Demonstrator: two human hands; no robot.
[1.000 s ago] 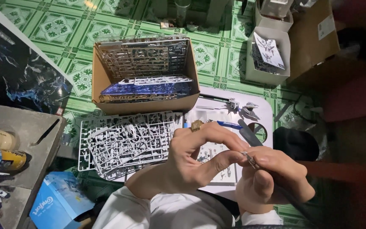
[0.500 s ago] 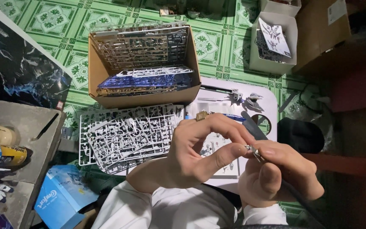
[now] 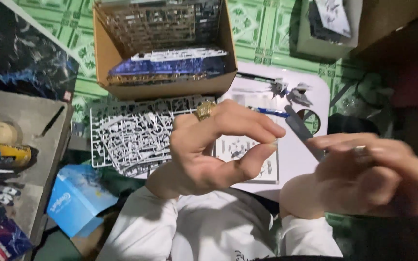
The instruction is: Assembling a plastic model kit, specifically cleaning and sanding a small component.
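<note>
Pinching thumb and forefinger together, the left hand (image 3: pixel 209 150) shows a gold ring (image 3: pixel 204 110) on 1 finger; whatever sits between the tips is too small to make out. Just beside it, the right hand (image 3: pixel 364 176) is blurred, fingers curled around a flat grey file (image 3: pixel 303 130) that slants up past them. Both wrists come out of white sleeves.

Under the hands lies a white board (image 3: pixel 296 159) with 1 printed sheet (image 3: pixel 243 154), 1 blue pen (image 3: pixel 269 112) and 1 small grey model figure (image 3: pixel 289 92) of spiky plastic. Left of the board rests 1 pale grey parts frame (image 3: pixel 131 133), a dense lattice of tiny pieces. Lower left sits 1 blue carton (image 3: pixel 76 198), and on a grey surface (image 3: pixel 25 145) lies 1 yellow and black can (image 3: pixel 3 154) on its side.

Beyond, 1 open brown cardboard box (image 3: pixel 163 87) holds more parts frames, grey ones upright at the back and a blue stack in front. Farthest, at upper right on the green patterned floor (image 3: pixel 257 29), 1 smaller open box (image 3: pixel 330 29) contains dark pieces and a white sheet.
</note>
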